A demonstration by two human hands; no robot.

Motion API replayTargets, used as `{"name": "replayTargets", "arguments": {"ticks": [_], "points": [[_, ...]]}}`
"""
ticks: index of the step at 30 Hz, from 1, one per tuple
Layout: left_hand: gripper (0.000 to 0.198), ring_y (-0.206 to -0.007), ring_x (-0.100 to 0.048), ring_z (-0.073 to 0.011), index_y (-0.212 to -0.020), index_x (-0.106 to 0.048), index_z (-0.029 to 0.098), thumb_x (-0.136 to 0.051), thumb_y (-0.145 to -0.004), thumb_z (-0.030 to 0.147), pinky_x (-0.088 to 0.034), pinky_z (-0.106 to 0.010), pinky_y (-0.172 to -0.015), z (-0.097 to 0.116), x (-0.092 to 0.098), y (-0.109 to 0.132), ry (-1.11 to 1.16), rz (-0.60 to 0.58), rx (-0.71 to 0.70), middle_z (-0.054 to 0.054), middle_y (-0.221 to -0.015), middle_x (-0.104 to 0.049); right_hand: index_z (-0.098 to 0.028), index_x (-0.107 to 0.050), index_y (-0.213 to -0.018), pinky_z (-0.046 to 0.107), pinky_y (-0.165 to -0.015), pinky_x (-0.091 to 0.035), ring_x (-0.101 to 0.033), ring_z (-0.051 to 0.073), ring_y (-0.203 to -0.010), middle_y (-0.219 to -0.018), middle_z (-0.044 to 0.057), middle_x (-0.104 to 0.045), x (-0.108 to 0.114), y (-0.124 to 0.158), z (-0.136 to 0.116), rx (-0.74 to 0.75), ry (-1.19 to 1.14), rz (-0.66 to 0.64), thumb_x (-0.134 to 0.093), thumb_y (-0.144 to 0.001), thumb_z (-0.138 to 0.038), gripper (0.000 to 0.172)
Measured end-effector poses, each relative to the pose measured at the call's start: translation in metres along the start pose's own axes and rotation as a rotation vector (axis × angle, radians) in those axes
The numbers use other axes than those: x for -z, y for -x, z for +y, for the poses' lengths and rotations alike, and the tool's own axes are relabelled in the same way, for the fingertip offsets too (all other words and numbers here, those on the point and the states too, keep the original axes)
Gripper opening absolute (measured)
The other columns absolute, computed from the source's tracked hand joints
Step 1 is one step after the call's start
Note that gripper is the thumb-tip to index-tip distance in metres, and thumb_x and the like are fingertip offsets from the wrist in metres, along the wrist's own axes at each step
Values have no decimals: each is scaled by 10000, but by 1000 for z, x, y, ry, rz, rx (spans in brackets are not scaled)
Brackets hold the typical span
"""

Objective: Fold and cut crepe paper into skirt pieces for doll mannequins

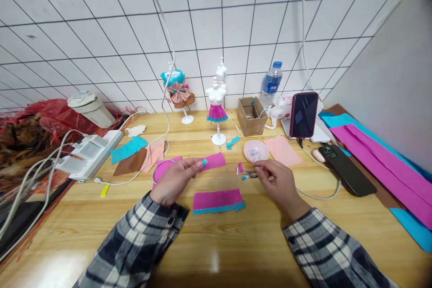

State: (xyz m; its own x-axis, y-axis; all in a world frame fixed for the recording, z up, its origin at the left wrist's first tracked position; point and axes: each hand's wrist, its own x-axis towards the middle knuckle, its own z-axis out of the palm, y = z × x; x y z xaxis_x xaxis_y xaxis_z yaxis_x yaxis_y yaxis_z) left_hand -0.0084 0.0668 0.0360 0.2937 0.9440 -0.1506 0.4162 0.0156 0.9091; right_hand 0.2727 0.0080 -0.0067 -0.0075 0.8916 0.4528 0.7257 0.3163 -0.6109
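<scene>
Past plaid sleeves [135, 240], apparently gripping magenta strip [216, 161] with left hand [177, 177]; pinching with right hand [276, 184], can't tell on what. Probably hand-sewing; calls for holding strip steady next.

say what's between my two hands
The head view shows a pink strip in the left hand, small scraps, and a metal tool near the right hand.

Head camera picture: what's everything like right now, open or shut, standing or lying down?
Left hand: pinching a magenta strip
Right hand: fingertips together
Front mannequin: upright, wearing a magenta skirt
Bowl: holding small shiny pieces
Cardboard box: open on top
Water bottle: cap on
Red-cased phone: propped up
Dark phone: lying flat
</scene>
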Motion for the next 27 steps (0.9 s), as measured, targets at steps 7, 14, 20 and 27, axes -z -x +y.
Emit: {"name": "replayTargets", "arguments": {"ticks": [7,14,20,27], "points": [[343,-585,-466,-88,-805,-667,156,-712,-707,481,-376,-221,-568,9,-39,35,449,-147,227,7,-685,-595,-210,-688,-1020,245,-551,-428,-532,132,-629,-746,18,-606,-26,9,-66,-159,-493,-141,-560,-862,-363,255],[334,-744,-528,-140,-828,-659,148,-635,-773,476,-410,-248,-708,10,-45,39,238,-168,129,-2,-776,-629,-178,-684,-775,213,-517,-401,-529,113,-611,-705,10,-630,-37,12,-77,-379,-615,-155,-663,-751,-266,94],[276,-730,-515,-148,-787,-619,157,-592,-801,431,-410,-256,-685,10,-46,42,92,-121,41,-2,-747,-582,-176,-629,-761,205,-499,-375,-494,100,-579,-663,-18,-573,-37,14,-72,-384,-591,-204,-619,-751,-222,48],[205,-796,-549,-165,-846,-634,175,-545,-845,359,-417,-259,-660,8,-48,43,-166,47,-116,-41,-859,-631,-179,-586,-763,201,-493,-350,-464,91,-561,-652,-31,-542,-34,13,-67,-366,-578,-256,-586,-779,-237,60]]}}
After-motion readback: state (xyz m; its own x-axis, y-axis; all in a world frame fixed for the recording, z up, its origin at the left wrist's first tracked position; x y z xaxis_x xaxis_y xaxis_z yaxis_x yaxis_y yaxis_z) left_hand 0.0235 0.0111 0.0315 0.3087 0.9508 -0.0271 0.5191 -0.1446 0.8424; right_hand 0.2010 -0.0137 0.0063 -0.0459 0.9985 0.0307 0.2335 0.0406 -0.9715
